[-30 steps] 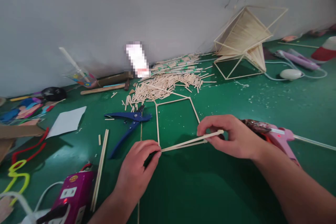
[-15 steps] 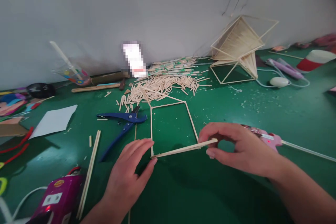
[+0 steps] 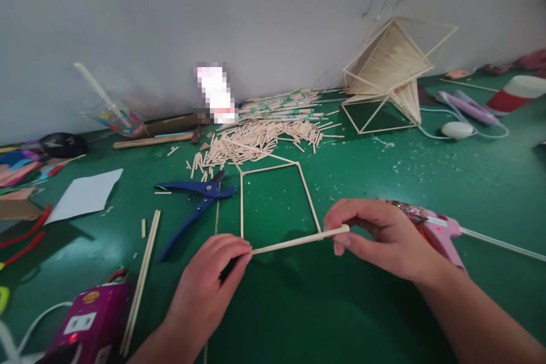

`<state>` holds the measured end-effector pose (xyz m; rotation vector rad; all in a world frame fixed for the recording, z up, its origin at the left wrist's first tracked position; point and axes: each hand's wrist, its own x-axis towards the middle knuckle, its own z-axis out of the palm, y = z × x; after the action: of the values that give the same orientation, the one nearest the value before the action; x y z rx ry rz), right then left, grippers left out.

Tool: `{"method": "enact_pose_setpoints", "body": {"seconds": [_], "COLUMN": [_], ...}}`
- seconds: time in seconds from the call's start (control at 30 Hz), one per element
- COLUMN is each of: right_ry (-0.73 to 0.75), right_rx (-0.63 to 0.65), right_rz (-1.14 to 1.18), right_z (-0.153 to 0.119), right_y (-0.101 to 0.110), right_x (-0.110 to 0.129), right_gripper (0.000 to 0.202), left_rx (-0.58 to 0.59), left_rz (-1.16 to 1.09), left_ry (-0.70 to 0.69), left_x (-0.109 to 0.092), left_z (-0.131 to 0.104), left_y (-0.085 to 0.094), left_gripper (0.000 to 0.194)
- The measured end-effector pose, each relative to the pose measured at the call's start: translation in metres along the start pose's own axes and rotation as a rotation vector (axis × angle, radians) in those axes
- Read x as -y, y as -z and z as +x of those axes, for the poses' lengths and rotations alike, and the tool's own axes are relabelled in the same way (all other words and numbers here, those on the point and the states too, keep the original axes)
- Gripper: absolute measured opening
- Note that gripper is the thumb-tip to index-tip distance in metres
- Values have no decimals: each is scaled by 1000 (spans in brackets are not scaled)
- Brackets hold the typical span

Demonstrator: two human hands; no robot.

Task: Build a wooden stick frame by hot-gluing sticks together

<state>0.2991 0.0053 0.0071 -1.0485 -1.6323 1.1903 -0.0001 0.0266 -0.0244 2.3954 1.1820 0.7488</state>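
A thin wooden stick (image 3: 290, 243) runs across the front of a frame made of joined wooden sticks (image 3: 307, 196). My left hand (image 3: 205, 287) pinches the stick's left end, close to the frame's front left corner, which the fingers hide. Near the stick's right end, my right hand (image 3: 386, 236) has thumb and fingers closed on it, and the tip shows past the fingers. A pink glue gun (image 3: 446, 233) lies partly behind my right hand and wrist. Blue cutting pliers (image 3: 205, 189) rest left of the frame with handles spread.
Behind the frame lies a pile of short stick pieces (image 3: 260, 139). A larger stick structure (image 3: 384, 74) stands back right. At left are two long sticks (image 3: 143, 278), a purple power box (image 3: 89, 318) and white paper (image 3: 85, 195). A red and white cup (image 3: 520, 95) lies far right.
My left fingers have closed on the stick's left end, where finger and thumb were apart. My right hand keeps its pinch. The view has shifted slightly.
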Motion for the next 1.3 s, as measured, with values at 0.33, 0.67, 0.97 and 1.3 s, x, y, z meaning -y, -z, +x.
{"method": "enact_pose_setpoints", "body": {"seconds": [0.33,0.67,0.97,1.3], "right_ry": [113,139,175,311], "right_rx": [-59,-92,-204,-293], "right_rz": [-57,-104,-92,-121], "right_z": [-3,-4,-7,-7], "right_y": [-4,-4,-7,-6], "right_x": [-5,-4,-8,-3], "right_gripper": [8,9,22,31], "left_rx": [-9,1,21,7], "left_rz": [-6,-21,-35,-29], "left_ry": [25,36,50,52], "left_x": [-1,0,-2,-3], "left_z": [0,0,0,2], "left_y": [-1,-1,1,1], "left_gripper": [7,6,7,4]}}
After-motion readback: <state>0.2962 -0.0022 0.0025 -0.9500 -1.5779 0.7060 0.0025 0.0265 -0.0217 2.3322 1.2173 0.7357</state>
